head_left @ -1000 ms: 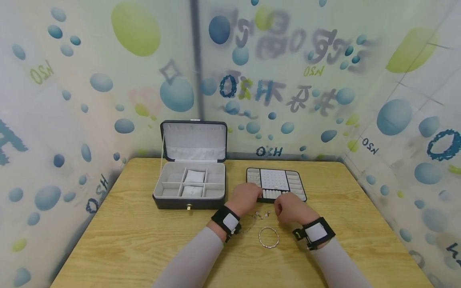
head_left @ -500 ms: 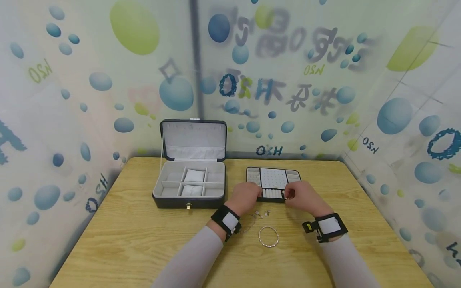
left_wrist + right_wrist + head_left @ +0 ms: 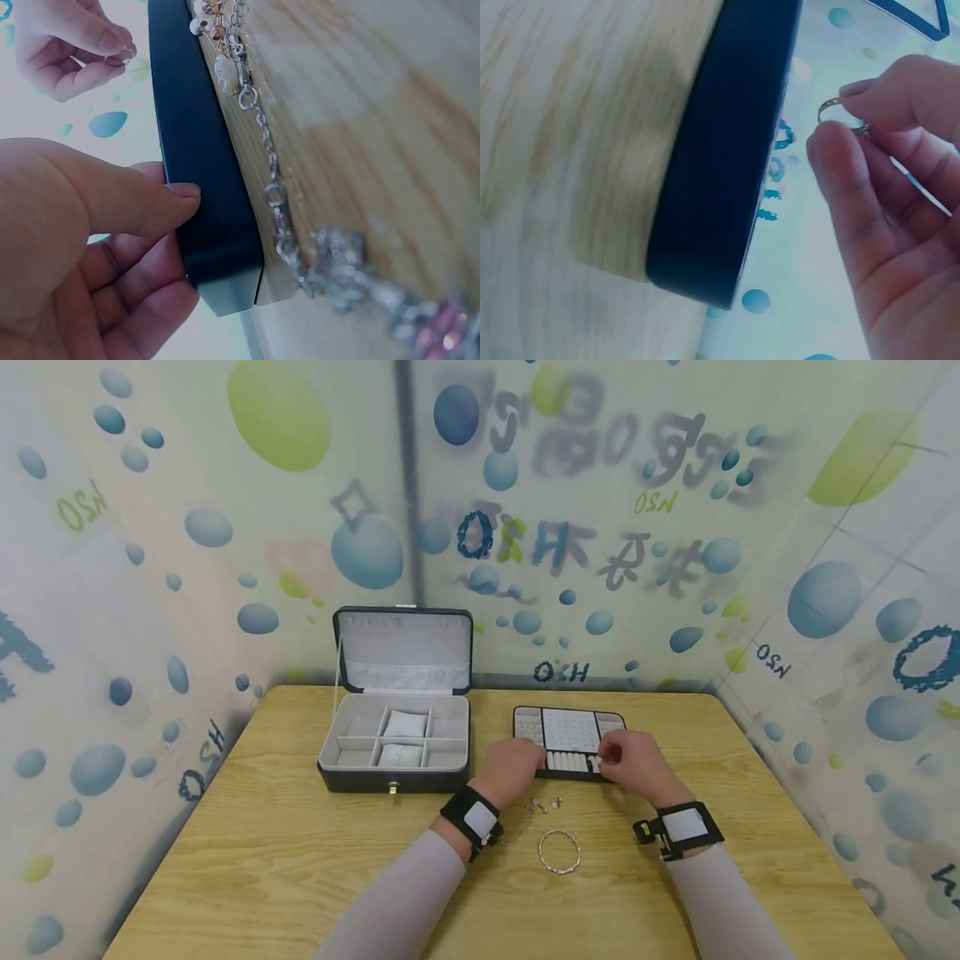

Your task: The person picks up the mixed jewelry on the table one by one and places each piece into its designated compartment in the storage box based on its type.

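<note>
A dark-sided jewelry tray with pale compartments and ring rolls lies on the table. My left hand grips its near left corner; in the left wrist view the thumb presses the dark front wall, with fingers curled at the corner. Above the tray's right end, my right hand pinches a thin silver ring between thumb and forefinger. A silver chain with pink stones lies along the tray's near side. Small earrings sit beside it, and a silver bangle lies closer to me.
An open dark jewelry box stands left of the tray, its lid upright. Two white cushions fill its middle compartments. A patterned wall rises behind the wooden table.
My right hand has moved up and to the right, from in front of the tray to above its right end. The left hand has stayed at the left corner.
</note>
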### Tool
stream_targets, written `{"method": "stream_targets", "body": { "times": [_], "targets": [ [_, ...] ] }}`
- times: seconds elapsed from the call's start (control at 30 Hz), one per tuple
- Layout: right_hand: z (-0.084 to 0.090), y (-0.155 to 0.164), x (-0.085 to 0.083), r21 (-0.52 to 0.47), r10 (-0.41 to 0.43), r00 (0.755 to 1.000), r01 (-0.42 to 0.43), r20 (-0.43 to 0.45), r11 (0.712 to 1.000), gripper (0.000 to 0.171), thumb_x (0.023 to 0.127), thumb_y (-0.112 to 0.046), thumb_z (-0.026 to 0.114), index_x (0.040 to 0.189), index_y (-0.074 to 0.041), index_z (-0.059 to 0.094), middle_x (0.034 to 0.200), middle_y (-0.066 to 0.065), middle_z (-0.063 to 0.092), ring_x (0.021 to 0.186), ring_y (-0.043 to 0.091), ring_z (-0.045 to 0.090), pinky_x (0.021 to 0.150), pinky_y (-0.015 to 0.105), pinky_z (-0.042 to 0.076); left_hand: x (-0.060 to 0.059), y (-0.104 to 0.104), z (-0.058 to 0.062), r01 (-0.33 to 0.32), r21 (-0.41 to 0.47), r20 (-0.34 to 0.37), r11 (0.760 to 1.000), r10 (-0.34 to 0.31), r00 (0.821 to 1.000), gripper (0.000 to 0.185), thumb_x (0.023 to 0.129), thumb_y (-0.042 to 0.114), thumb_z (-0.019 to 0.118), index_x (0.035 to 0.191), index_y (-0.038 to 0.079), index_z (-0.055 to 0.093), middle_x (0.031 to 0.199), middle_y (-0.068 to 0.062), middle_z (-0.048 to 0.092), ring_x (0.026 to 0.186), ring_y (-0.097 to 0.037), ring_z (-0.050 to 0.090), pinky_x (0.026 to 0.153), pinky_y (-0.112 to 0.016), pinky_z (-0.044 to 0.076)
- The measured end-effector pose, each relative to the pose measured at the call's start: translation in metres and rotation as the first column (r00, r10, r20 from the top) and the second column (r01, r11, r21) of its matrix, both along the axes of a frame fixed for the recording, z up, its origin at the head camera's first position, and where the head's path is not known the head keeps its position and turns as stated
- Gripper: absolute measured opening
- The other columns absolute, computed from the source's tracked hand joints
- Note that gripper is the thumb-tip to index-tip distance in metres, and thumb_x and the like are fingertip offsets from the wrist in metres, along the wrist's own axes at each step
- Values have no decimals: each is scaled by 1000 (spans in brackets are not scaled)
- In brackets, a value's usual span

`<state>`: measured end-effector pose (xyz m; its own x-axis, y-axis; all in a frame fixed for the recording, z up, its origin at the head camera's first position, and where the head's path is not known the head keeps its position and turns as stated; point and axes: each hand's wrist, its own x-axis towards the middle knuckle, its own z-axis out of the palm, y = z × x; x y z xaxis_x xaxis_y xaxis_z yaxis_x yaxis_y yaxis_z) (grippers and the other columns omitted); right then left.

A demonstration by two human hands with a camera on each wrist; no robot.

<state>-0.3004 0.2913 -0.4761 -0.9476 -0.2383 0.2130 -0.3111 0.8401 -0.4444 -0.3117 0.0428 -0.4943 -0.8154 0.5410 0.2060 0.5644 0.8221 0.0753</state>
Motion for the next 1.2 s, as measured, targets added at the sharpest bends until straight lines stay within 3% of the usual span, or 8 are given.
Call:
{"method": "stream_targets", "body": {
  "times": [0.53,1.2],
  "targets": [
    [-14,4,-6,15,14,1000,-14,24,1000,14,83,0,81,82,-12,72,85,2,69,79,16,62,73,34,55,-2,0,-2,6,-14,24,1000,-5,1000,16,98,11,69,91,23,77,89,7,75,74,-8,61,60,-28,49],
    [-11,2,-8,57,27,998,-30,50,998,10,85,0,77,85,-10,74,84,2,69,78,16,61,74,37,55,-2,1,-2,11,-35,12,999,-11,1000,17,99,10,68,95,24,79,92,6,76,78,-8,64,63,-29,52]
  ]
}}
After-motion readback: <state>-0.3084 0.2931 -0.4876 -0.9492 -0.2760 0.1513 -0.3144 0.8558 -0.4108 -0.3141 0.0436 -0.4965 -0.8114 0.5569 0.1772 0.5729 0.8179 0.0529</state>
